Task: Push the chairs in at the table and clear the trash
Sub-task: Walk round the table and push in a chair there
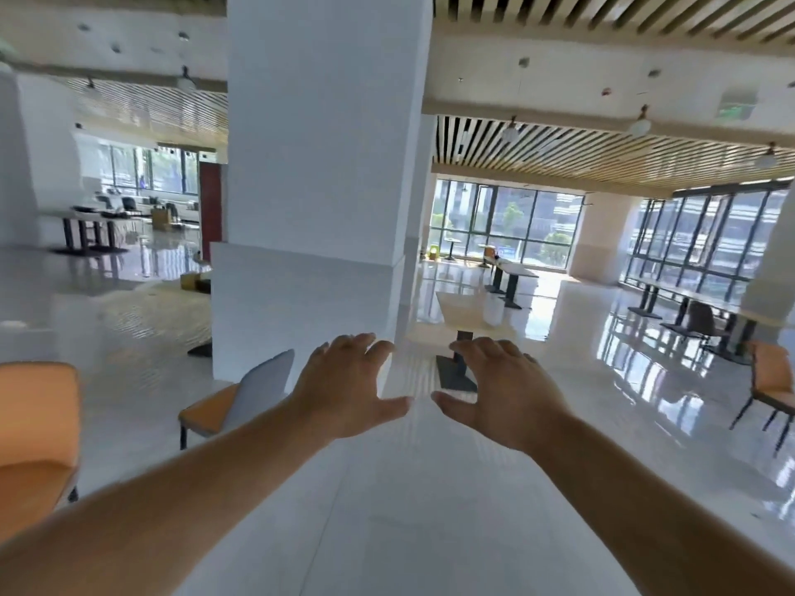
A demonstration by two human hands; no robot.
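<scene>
My left hand (pixel 344 387) and my right hand (pixel 507 393) are stretched out in front of me, palms down, fingers spread and holding nothing. They hover over the glossy white floor, side by side and a little apart. An orange chair with a grey back (pixel 241 402) stands just left of my left hand, beside the white pillar (pixel 327 165). A second orange chair (pixel 36 432) fills the near left edge. A third orange chair (pixel 772 389) stands at the right edge. A light table on a black pedestal (pixel 469 314) stands beyond my hands. No trash shows.
More tables with dark legs (pixel 512 273) and a dark chair (pixel 699 324) stand further back on the right near tall windows. A white counter (pixel 64 268) runs along the left. Open floor stretches between my arms and to the right.
</scene>
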